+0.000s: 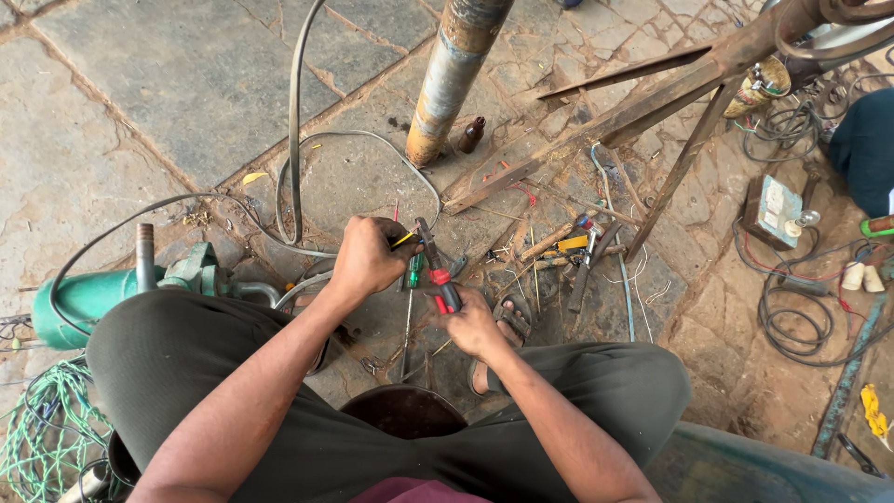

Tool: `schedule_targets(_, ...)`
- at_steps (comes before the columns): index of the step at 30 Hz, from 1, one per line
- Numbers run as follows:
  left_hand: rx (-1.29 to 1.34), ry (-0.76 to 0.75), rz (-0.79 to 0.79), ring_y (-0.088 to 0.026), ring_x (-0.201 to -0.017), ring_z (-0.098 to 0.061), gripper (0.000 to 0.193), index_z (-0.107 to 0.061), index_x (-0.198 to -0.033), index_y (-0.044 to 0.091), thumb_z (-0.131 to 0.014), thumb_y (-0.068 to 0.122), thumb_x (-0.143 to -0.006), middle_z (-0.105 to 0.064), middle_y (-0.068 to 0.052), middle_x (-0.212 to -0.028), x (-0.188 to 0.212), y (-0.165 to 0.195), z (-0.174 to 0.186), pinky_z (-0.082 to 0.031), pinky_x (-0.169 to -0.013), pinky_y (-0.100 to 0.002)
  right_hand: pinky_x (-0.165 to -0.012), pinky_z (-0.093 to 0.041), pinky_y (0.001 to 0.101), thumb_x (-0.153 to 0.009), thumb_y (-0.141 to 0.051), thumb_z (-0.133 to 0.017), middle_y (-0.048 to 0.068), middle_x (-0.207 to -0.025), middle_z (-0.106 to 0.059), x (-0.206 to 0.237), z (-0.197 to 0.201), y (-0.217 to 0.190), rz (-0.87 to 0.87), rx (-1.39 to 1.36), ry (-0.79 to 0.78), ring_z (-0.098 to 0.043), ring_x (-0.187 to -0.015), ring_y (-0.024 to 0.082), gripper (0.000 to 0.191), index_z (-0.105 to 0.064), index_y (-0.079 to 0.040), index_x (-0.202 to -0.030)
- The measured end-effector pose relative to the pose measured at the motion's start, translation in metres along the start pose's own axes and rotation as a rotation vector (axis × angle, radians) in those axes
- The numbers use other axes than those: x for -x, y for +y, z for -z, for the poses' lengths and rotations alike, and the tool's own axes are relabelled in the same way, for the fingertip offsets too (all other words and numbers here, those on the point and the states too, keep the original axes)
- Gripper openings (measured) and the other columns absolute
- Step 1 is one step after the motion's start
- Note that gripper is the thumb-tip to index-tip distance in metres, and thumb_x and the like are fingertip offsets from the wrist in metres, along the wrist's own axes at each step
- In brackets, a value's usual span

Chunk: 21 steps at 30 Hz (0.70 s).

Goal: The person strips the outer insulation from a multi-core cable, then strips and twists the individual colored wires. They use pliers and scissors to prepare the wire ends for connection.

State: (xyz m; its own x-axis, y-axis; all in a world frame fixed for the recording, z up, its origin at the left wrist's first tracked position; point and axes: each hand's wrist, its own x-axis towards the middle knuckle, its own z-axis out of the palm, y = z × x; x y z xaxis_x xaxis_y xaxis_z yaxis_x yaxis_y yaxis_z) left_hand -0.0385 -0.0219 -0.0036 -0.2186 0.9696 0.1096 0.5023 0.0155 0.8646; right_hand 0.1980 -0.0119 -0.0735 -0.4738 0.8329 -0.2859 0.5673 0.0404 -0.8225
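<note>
We gripped the red-handled pliers in our right hand, their nose raised toward our left hand. That left hand was clenched around a yellow wire, just above a green screwdriver on the stone floor.

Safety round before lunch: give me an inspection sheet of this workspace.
Surface: cracked stone paving, dusty.
Job's things: left hand pinches a yellow wire; right hand works red-handled pliers on it.
Clutter: green screwdriver, tools, wire scraps, brown bottle.
Grippers: both hands closed on their things.
Cables: grey cable loops past; black coils at right.
Surroundings: green pump, rusty pipe, rusty frame, switch box.
</note>
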Motion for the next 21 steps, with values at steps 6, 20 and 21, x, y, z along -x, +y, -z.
schedule_targets(6, -0.1, 0.016, -0.168, -0.042, -0.068, -0.067, 0.013, -0.076, -0.084, -0.002, -0.077, 0.011, -0.083, -0.068, -0.024, -0.075, 0.004, 0.003, 0.007, -0.052, -0.065, -0.046, -0.059, -0.05, 0.0387, -0.073, 0.002, -0.059, 0.01, -0.067, -0.068, -0.009, -0.013, 0.001, 0.084, 0.065, 0.131, -0.063, -0.061, 0.02, 0.016, -0.072, 0.001, -0.082)
schedule_targets(20, 0.139, -0.151, -0.04, -0.016, -0.052, -0.053, 0.025, -0.077, -0.089, 0.002, -0.078, 0.027, -0.088, -0.064, -0.015, -0.063, -0.001, 0.007, 0.029, -0.049, -0.057, -0.04, -0.068, -0.055, 0.0325, -0.075, 0.005, -0.051, 0.009, -0.084, -0.07, -0.027, -0.01, -0.017, 0.438, -0.022, 0.081, -0.069, -0.075, 0.02, 0.021, -0.067, -0.001, -0.086)
schedule_targets(21, 0.132, -0.122, -0.087, -0.016, -0.052, -0.055, 0.026, -0.076, -0.089, 0.002, -0.078, 0.027, -0.087, -0.064, -0.015, -0.065, 0.002, 0.008, 0.029, -0.049, -0.057, -0.04, -0.071, -0.056, 0.0319, -0.074, 0.005, -0.051, 0.009, -0.086, -0.07, -0.027, -0.005, -0.018, 0.506, -0.001, 0.048, -0.071, -0.078, 0.019, 0.021, -0.068, -0.001, -0.085)
